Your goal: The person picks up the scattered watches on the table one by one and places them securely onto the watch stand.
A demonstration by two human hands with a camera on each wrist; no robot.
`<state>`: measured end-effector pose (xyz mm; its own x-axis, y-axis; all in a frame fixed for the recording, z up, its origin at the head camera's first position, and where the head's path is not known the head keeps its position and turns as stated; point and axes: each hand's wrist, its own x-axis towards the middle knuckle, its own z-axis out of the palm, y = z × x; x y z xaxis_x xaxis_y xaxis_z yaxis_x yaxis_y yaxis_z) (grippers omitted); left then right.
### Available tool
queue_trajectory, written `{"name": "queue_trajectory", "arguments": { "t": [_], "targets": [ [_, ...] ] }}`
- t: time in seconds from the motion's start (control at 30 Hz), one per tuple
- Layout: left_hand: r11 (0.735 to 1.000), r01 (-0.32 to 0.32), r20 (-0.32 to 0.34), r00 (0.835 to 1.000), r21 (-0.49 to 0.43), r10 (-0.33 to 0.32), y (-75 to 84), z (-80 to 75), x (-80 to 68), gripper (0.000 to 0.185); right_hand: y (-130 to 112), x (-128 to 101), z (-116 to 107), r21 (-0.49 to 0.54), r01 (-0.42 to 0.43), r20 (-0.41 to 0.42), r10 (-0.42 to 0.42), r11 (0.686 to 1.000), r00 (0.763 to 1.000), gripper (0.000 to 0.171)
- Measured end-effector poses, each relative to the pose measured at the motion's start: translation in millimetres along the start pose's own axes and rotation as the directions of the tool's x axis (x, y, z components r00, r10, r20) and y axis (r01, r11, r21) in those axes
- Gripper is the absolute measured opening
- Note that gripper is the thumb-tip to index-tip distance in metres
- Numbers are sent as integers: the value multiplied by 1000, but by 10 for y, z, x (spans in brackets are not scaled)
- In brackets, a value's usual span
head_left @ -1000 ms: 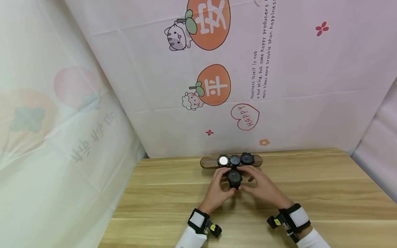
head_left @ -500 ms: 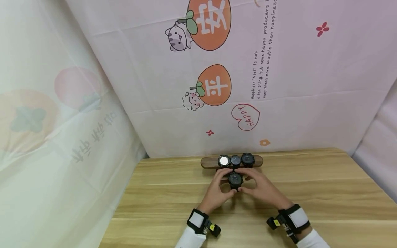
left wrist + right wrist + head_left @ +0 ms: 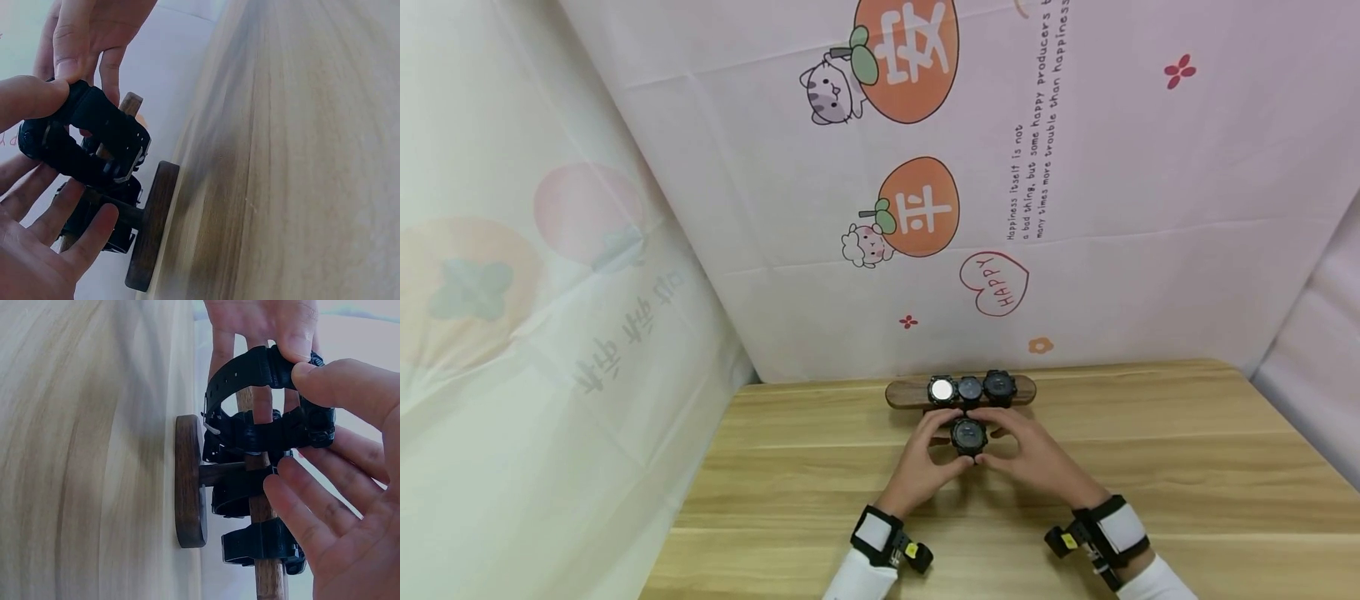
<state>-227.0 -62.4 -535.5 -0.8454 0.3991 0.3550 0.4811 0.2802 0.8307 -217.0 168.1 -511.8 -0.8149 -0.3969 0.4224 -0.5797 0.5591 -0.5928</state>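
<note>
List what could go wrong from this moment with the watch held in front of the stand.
1. Both hands, left hand and right hand, hold the black watch only by fingertips; the grip may slip.
2. The wooden watch stand sits close behind; a nudge could tip it, likely shaking the three watches on its bar.

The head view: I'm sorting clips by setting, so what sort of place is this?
Probably a makeshift recording booth, not a shop: printed cartoon cloth hangs on the walls around a wooden table bearing only a wooden watch stand.
</note>
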Motion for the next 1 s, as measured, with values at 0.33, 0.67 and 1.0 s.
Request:
{"name": "queue_trajectory", "arguments": {
  "t": [0.33,0.67,1.0],
  "targets": [
    [1000,-6,-6,1000,14,6,-53,-6,20,64,-9,-1,2,-20,-41,26,42,999,999,65],
    [1000,-3,-2,1000,8,3,-57,-19,18,64,73,33,-191,-18,49,-40,-49,999,998,59],
    [1000,4,19,1000,7,-5,-59,-28,15,63,420,160,-516,-180,-78,-163,48,981,985,40]
  ]
}}
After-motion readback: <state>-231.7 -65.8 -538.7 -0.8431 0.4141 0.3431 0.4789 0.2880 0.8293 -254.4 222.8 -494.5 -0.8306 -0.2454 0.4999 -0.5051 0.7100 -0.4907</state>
